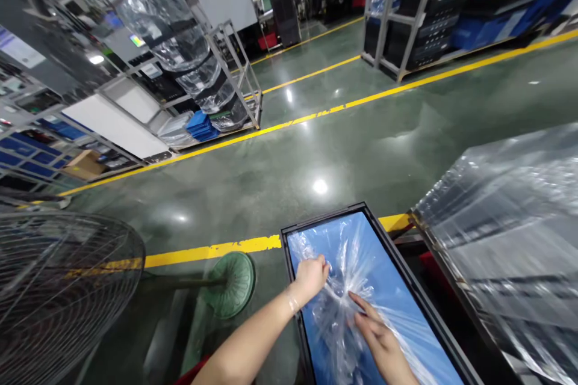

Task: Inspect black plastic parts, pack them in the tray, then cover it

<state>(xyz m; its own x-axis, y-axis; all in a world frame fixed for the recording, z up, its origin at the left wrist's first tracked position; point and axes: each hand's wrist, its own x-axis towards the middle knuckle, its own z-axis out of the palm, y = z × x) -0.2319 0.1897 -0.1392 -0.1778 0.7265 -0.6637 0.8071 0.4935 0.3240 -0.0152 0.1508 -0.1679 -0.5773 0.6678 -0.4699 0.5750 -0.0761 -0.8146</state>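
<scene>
A black-framed tray [409, 277] with a blue surface inside stands in front of me. Clear plastic film [345, 295] lies over the blue, bunched and twisted into a gather at the middle. My left hand [311, 277] is closed in a fist on part of the film, left of the gather. On the other side, my right hand [379, 337] has its fingers stretched out and apart, with the fingertips at the film's folds. Whether they press on the film, I cannot tell. The near end of the tray runs out of view.
A wire-caged fan [67, 301] and a round green base [232, 286] are on the left. Film-wrapped stacks [519, 222] stand close on the right. Metal racks [401, 18] with bins line the far side, beyond yellow floor lines [316, 114].
</scene>
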